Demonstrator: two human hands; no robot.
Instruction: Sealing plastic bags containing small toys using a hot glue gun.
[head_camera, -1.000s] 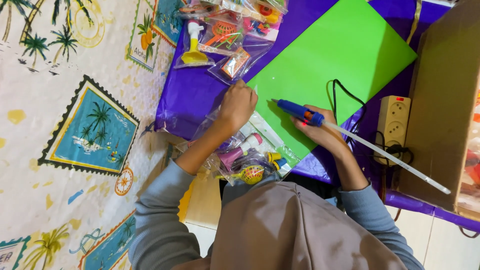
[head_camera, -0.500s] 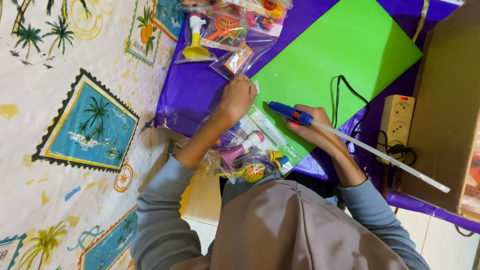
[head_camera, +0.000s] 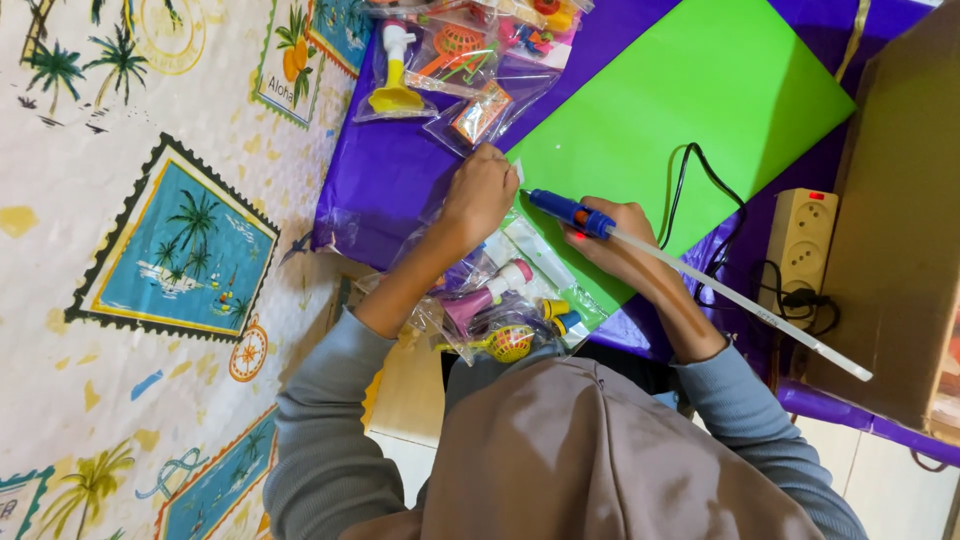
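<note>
My right hand (head_camera: 618, 243) grips a blue glue gun (head_camera: 563, 210) with a long white glue stick (head_camera: 740, 300) poking out behind it toward the lower right. The gun's tip rests at the near corner of a bright green sheet (head_camera: 690, 110). My left hand (head_camera: 480, 195) is closed on the edge of a clear plastic bag (head_camera: 525, 240), right beside the tip. More clear packets with small coloured toys (head_camera: 495, 310) lie below my hands, close to my body.
A purple sheet (head_camera: 400, 170) lies under the green one. Several toy packets (head_camera: 450, 60) sit at the top. A black cable (head_camera: 700, 180) runs to a white power strip (head_camera: 805, 240) beside a cardboard box (head_camera: 900, 220). A palm-print cloth (head_camera: 150, 250) covers the left.
The glue gun's tip has moved left, closer to my left hand. The view has drifted a little; both hands stay at the green sheet's corner.
</note>
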